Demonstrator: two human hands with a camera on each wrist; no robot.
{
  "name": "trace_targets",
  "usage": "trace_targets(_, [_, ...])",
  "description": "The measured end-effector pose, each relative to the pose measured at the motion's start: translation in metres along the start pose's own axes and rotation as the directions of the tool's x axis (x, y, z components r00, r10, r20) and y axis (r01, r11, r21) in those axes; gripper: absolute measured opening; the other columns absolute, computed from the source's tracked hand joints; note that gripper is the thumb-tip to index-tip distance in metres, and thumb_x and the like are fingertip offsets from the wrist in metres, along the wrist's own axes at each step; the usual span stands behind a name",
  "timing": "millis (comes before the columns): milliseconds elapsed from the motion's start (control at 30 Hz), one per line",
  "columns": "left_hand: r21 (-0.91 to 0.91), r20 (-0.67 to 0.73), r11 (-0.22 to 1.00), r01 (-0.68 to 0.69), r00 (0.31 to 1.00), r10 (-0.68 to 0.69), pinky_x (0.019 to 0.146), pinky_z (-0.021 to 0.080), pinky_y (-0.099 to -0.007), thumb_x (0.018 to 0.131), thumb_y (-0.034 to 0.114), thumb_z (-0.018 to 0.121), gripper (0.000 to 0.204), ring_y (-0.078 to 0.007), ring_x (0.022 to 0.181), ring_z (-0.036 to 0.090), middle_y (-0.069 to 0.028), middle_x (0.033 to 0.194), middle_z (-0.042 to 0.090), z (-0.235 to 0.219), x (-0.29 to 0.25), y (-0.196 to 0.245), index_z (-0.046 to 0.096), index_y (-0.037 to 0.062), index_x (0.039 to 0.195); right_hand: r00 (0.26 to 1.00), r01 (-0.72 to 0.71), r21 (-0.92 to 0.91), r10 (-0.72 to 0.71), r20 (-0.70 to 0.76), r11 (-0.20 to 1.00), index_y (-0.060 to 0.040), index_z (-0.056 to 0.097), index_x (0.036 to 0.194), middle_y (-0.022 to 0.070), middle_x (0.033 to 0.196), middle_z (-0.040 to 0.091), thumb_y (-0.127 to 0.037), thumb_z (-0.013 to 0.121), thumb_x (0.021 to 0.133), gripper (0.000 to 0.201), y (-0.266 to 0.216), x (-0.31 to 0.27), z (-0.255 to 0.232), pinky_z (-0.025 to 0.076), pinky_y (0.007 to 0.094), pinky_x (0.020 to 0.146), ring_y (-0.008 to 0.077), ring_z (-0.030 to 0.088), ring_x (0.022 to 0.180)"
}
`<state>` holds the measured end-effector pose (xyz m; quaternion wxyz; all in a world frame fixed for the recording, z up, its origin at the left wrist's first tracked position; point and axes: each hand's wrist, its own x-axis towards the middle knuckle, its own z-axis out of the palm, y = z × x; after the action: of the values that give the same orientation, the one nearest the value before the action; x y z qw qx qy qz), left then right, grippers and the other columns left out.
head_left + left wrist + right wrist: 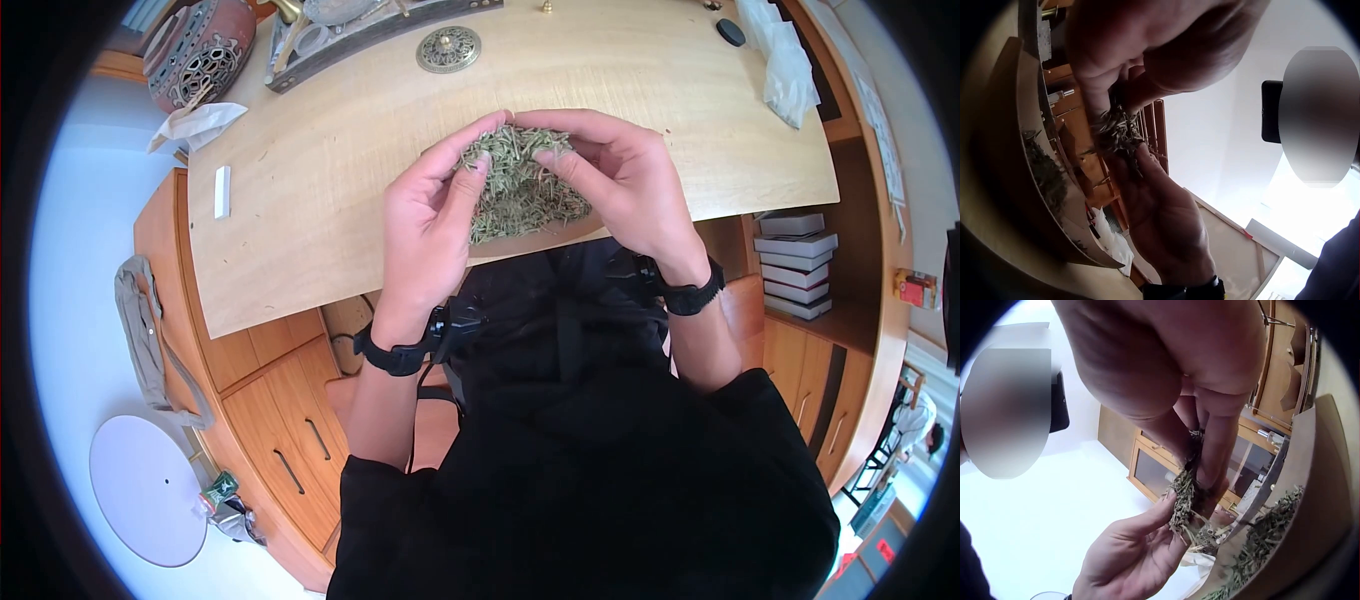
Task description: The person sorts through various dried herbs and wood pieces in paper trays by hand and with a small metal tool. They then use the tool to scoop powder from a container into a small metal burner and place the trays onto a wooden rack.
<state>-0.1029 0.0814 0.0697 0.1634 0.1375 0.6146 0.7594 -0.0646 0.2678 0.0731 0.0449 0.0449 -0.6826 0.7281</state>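
Both hands hold a clump of dried green herb (pixel 515 150) between them, thumbs on top and fingers curled around its far side. The left hand (pixel 430 215) is on the clump's left, the right hand (pixel 635 190) on its right. Below the clump, more loose herb (pixel 530 215) lies in a shallow brown container (pixel 540 243) at the table's near edge. In the left wrist view the container's curved wall (pixel 1032 134) stands beside the raised clump (pixel 1124 132). The right wrist view shows the clump (pixel 1184 499) pinched by both hands, with herb (pixel 1263 540) in the container.
A round brass openwork lid (pixel 448 49) stands beyond the hands on the wooden table (pixel 330 170). At the back left are a tray (pixel 340 50) of tools and a reddish pot (pixel 205 55). A white block (pixel 222 192) lies left; a plastic bag (pixel 790 80) and black disc (pixel 730 33) are right.
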Motion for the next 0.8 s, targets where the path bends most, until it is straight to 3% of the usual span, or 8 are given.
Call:
trace_targets(100, [0.074,-0.014,0.996,-0.054,0.998,0.055,0.098,0.049,-0.0263,0.101,-0.003,0.055,0.033,-0.0110,0.112,0.062,-0.0119,0.128,0.067,0.002,-0.002,0.003,0.062,-0.0051,0.133,1.000,0.008,0.011,-0.008,0.021,1.000,0.0041,0.063,0.130,0.0130,0.126,0.069,0.006,0.061,0.096,0.034,-0.005,-0.001,0.001,0.054,0.0278,0.095,0.0133,0.066,0.107])
trace_targets(167, [0.122,-0.011,0.976,-0.182,0.983,0.185,0.099,0.050,-0.0262,0.100,-0.004,0.058,0.032,-0.0124,0.114,0.062,-0.0143,0.132,0.066,0.003,-0.003,0.004,0.063,-0.0055,0.132,0.999,0.031,0.004,-0.031,0.019,1.000,0.0045,0.063,0.130,0.0133,0.126,0.069,0.007,0.061,0.096,0.034,-0.006,0.000,0.003,0.055,0.0282,0.095,0.0140,0.066,0.107])
trace_targets(233, [0.118,-0.034,0.974,-0.193,0.980,0.198,0.099,0.051,-0.0265,0.099,-0.004,0.059,0.031,-0.0136,0.114,0.063,-0.0154,0.132,0.066,0.005,-0.004,0.009,0.064,-0.0057,0.129,0.991,0.129,0.044,-0.128,-0.039,0.991,0.0026,0.068,0.125,0.0085,0.116,0.073,0.003,0.066,0.094,0.031,-0.006,0.001,0.006,0.056,0.0250,0.089,0.0099,0.068,0.100])
trace_targets(300, [0.113,-0.051,0.973,-0.202,0.977,0.209,0.099,0.052,-0.0268,0.098,-0.005,0.061,0.030,-0.0148,0.114,0.064,-0.0165,0.131,0.066,0.007,-0.004,0.012,0.065,-0.0059,0.127,0.990,0.138,0.047,-0.137,-0.032,0.989,0.0028,0.069,0.124,0.0085,0.115,0.073,0.003,0.066,0.093,0.031,-0.011,0.004,0.006,0.056,0.0250,0.089,0.0099,0.068,0.099])
trace_targets(367, [0.170,-0.060,0.931,-0.322,0.940,0.336,0.100,0.053,-0.0282,0.095,-0.006,0.064,0.028,-0.0176,0.114,0.065,-0.0190,0.127,0.068,0.008,-0.001,0.014,0.068,-0.0064,0.123,0.989,0.148,0.051,-0.146,-0.024,0.988,0.0030,0.069,0.123,0.0085,0.114,0.074,0.004,0.067,0.092,0.031,-0.015,0.006,0.005,0.056,0.0250,0.088,0.0098,0.068,0.098])
trace_targets(467, [0.167,-0.074,0.902,-0.397,0.908,0.413,0.099,0.054,-0.0285,0.094,-0.005,0.068,0.025,-0.0191,0.113,0.067,-0.0204,0.123,0.069,0.011,0.004,0.017,0.070,-0.0063,0.119,0.976,0.217,0.058,-0.216,-0.013,0.975,0.0030,0.070,0.121,0.0088,0.113,0.074,0.006,0.067,0.091,0.030,-0.019,0.012,0.005,0.056,0.0249,0.087,0.0100,0.068,0.098])
trace_targets(667, [0.147,-0.090,0.883,-0.445,0.883,0.460,0.095,0.056,-0.0277,0.093,-0.003,0.070,0.023,-0.0187,0.109,0.069,-0.0191,0.118,0.072,0.015,0.010,0.020,0.072,-0.0051,0.116,0.971,0.240,0.063,-0.239,-0.020,0.969,0.0031,0.072,0.117,0.0100,0.112,0.075,0.006,0.068,0.090,0.028,-0.026,0.017,0.001,0.057,0.0258,0.088,0.0117,0.069,0.098])
trace_targets(800, [0.184,-0.106,0.897,-0.402,0.899,0.425,0.095,0.056,-0.0269,0.094,-0.003,0.069,0.023,-0.0171,0.107,0.069,-0.0179,0.117,0.073,0.017,0.009,0.022,0.072,-0.0048,0.116,0.970,0.242,0.075,-0.241,-0.022,0.967,0.0032,0.072,0.117,0.0104,0.112,0.075,0.006,0.068,0.090,0.027,-0.024,0.017,0.000,0.057,0.0264,0.089,0.0123,0.069,0.099])
